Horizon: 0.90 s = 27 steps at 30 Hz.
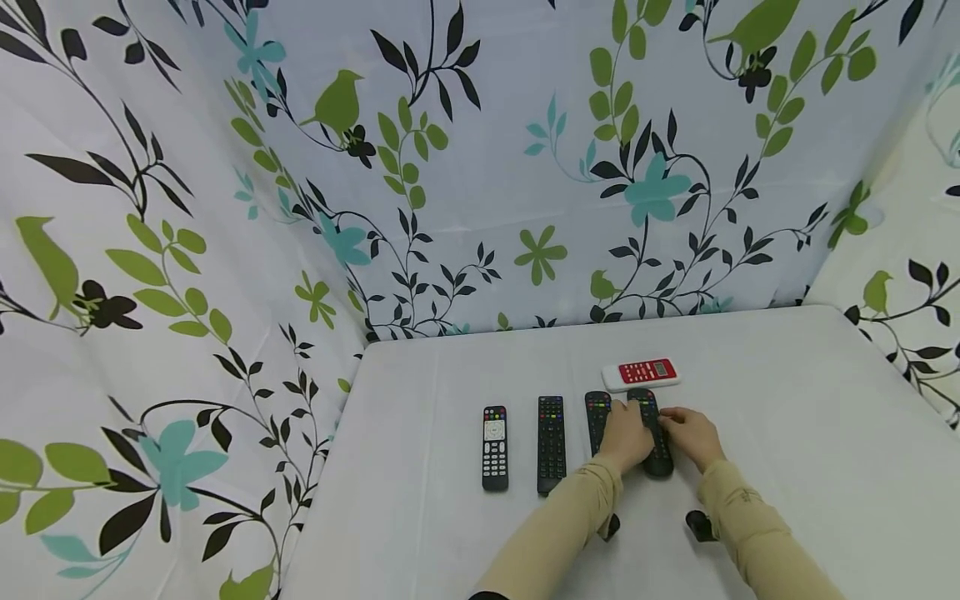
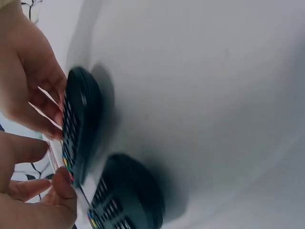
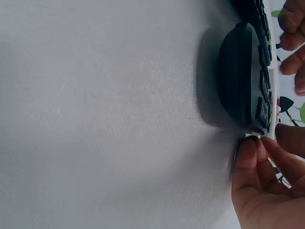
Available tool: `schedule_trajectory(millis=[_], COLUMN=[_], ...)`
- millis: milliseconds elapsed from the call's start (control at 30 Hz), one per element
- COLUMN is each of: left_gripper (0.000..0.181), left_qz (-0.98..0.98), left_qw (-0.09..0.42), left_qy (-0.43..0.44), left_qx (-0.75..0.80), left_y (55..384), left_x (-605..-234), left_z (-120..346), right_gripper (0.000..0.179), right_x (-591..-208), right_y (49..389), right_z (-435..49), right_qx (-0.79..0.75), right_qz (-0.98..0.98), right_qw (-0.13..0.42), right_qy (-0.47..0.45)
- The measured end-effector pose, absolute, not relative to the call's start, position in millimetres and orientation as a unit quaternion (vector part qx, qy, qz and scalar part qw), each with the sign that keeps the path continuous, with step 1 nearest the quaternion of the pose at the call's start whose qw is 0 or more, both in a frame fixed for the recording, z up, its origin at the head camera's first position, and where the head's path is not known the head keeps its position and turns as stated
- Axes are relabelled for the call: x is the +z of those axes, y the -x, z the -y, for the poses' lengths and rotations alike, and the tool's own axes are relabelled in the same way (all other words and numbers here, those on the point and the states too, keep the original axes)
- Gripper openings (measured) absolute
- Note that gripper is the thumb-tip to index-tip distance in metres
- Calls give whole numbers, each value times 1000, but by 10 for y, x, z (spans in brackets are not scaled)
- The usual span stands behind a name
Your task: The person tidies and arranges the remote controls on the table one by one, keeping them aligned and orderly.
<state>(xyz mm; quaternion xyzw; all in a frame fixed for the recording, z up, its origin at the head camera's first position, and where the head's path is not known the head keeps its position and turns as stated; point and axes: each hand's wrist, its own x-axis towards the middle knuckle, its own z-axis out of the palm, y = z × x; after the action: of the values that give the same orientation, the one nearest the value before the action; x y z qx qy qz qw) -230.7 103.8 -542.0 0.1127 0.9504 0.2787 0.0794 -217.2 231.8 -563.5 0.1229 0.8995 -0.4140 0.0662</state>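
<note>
A black remote control point(image 1: 658, 454) lies lengthwise on the white table between the two hands. My right hand point(image 1: 693, 435) has its fingertips at the remote's right edge; in the right wrist view its fingers point(image 3: 249, 151) meet the side of the casing. From the left, my left hand point(image 1: 627, 437) reaches in with loosely bent fingers close to the remote's upper part. It partly covers another black remote point(image 1: 597, 408) just to the left. Close up in the left wrist view, both black remotes show, the nearer remote point(image 2: 78, 112) with coloured buttons by the left fingertips.
Further left lie a long black remote point(image 1: 551, 437) and a smaller black remote point(image 1: 495, 458) with white buttons. Behind the hands, a white and red remote point(image 1: 640, 375) lies crosswise. Patterned cloth point(image 1: 480, 167) hangs beyond the table point(image 1: 427, 375). A black wrist device point(image 1: 701, 527) sits under the right sleeve.
</note>
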Motion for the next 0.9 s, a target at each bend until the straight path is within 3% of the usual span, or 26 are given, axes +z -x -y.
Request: schedule_trajectory(millis=[367,633,900], left_gripper=[36,43,43], left_qz=[-976,-986,-982], left_qw=[-13,34,74], left_qy=[-112,-92,-93], left_qx=[189,136,148], left_y=[2695,2825,2774], left_x=[-5641,-5654,-5571], left_z=[-890,-853,-920], right_gripper=[53,66,64], right_x=[-5676,-5681,-5676], right_y=[2277,2393,2464], right_z=[-2319,-2262,-2247], right_qx=[-430,-446,-424], right_qz=[-892,-882,-895], right_qw=[33,54,50], right_qy=[-137,-145,-126])
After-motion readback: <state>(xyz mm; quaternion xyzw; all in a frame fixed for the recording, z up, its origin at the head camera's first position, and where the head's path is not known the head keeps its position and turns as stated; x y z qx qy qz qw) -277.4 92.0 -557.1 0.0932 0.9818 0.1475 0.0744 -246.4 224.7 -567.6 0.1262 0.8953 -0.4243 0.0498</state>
